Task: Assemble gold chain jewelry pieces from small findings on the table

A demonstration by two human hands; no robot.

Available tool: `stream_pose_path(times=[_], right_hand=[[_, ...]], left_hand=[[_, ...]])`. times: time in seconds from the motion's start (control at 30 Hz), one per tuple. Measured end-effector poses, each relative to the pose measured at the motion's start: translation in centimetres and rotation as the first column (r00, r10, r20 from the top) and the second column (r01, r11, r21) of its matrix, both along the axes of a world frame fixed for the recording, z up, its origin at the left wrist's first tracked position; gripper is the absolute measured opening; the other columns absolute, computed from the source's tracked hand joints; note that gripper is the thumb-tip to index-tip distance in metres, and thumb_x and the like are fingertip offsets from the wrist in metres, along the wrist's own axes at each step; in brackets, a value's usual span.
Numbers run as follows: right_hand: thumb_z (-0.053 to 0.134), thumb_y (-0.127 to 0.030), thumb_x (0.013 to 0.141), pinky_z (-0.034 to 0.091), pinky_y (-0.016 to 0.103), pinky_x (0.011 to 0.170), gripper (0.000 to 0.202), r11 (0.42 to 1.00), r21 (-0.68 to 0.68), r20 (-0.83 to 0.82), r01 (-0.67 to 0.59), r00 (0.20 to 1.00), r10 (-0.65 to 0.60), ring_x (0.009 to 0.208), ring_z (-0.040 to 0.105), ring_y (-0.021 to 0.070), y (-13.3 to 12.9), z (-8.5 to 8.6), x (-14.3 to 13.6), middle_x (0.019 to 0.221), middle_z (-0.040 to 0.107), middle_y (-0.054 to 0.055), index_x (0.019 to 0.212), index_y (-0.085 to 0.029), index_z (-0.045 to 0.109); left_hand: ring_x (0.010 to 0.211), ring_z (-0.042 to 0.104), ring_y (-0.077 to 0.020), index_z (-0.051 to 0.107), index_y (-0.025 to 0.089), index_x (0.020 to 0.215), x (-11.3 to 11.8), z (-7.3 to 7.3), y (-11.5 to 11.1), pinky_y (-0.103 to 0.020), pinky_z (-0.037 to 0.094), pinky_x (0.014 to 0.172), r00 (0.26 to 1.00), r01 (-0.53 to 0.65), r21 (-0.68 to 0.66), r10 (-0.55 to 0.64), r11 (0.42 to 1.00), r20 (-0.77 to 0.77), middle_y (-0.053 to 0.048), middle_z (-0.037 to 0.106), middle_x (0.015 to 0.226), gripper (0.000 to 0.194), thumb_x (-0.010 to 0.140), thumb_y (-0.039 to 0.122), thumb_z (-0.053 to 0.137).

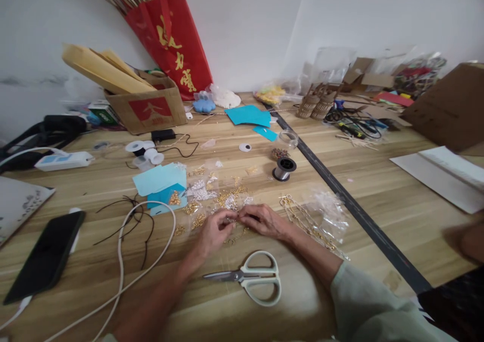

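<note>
My left hand [216,229] and my right hand [263,221] meet at the fingertips over the wooden table. Both are pinched closed on something too small to make out. A thin gold chain [236,238] lies just below the fingers. Beyond them are gold beads [236,193] and white beads [200,191] in small heaps. To the right of my right hand lie longer bead chains [302,221] beside clear plastic bags [328,213]. Scissors [242,276] with cream handles rest in front of my hands, blades pointing left.
Behind the beads stands a wire spool [284,169]. A white cable [121,246] loops at the left near a phone [45,256]. Blue cards [162,183] lie left of the beads. Farther back are a cardboard box [145,111] and red bag [185,45]. Someone's arm [472,242] shows at right.
</note>
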State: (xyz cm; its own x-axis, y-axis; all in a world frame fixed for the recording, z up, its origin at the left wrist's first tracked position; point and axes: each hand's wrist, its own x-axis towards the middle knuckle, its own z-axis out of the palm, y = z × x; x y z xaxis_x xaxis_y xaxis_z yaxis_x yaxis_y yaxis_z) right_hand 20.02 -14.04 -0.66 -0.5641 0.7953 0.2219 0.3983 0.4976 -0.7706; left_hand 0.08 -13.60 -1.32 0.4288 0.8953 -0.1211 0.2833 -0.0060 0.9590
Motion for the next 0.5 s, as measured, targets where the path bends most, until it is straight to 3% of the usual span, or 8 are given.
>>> stream_pose_path(times=[0.1, 0.23, 0.37, 0.5], right_hand=[[0.046, -0.026, 0.095, 0.039, 0.020, 0.062, 0.017, 1.000, 0.004, -0.018, 0.010, 1.000, -0.010, 0.063, 0.052, 0.0108, 0.0, 0.0, 0.0, 0.075, 0.059, 0.001, 0.090, -0.016, 0.059], [0.044, -0.025, 0.095, 0.037, 0.020, 0.059, 0.016, 0.999, -0.015, -0.034, 0.029, 0.999, -0.029, 0.060, 0.047, 0.0100, 0.0, -0.1, 0.0, 0.070, 0.053, -0.002, 0.087, -0.016, 0.054], [0.041, -0.025, 0.095, 0.035, 0.020, 0.056, 0.015, 0.997, -0.038, -0.037, 0.073, 0.997, -0.075, 0.057, 0.043, 0.0097, 0.0, -0.3, 0.0, 0.066, 0.048, -0.004, 0.086, -0.017, 0.050], [0.040, -0.025, 0.096, 0.036, 0.020, 0.057, 0.016, 0.996, -0.038, -0.034, 0.087, 0.996, -0.088, 0.058, 0.044, 0.0104, -0.1, -0.4, -0.1, 0.066, 0.049, -0.003, 0.085, -0.018, 0.049]], left_hand=[[0.062, 0.058, -0.0126, 0.063, 0.015, 0.078, 0.1, 0.3, -0.3, -0.023, 0.046, 0.059, 0.986, 0.020, 0.192, 0.013, 0.981, -0.168, -0.002, 0.064, 0.072, 0.007, 0.074, 0.016, 0.059], [0.069, 0.057, -0.0155, 0.062, 0.017, 0.069, 0.3, 1.4, -1.1, -0.026, 0.044, 0.065, 0.877, 0.253, 0.364, -0.054, 0.896, -0.478, -0.001, 0.062, 0.069, 0.006, 0.073, 0.013, 0.063], [0.079, 0.058, -0.0184, 0.063, 0.017, 0.073, 0.3, 2.1, -1.4, -0.029, 0.043, 0.072, 0.772, 0.399, 0.349, -0.105, 0.848, -0.627, -0.003, 0.065, 0.077, 0.009, 0.079, 0.013, 0.059], [0.080, 0.059, -0.0180, 0.063, 0.018, 0.077, 0.0, 2.1, -1.3, -0.029, 0.044, 0.074, 0.737, 0.452, 0.324, -0.144, 0.831, -0.660, -0.003, 0.064, 0.081, 0.015, 0.084, 0.012, 0.052]])
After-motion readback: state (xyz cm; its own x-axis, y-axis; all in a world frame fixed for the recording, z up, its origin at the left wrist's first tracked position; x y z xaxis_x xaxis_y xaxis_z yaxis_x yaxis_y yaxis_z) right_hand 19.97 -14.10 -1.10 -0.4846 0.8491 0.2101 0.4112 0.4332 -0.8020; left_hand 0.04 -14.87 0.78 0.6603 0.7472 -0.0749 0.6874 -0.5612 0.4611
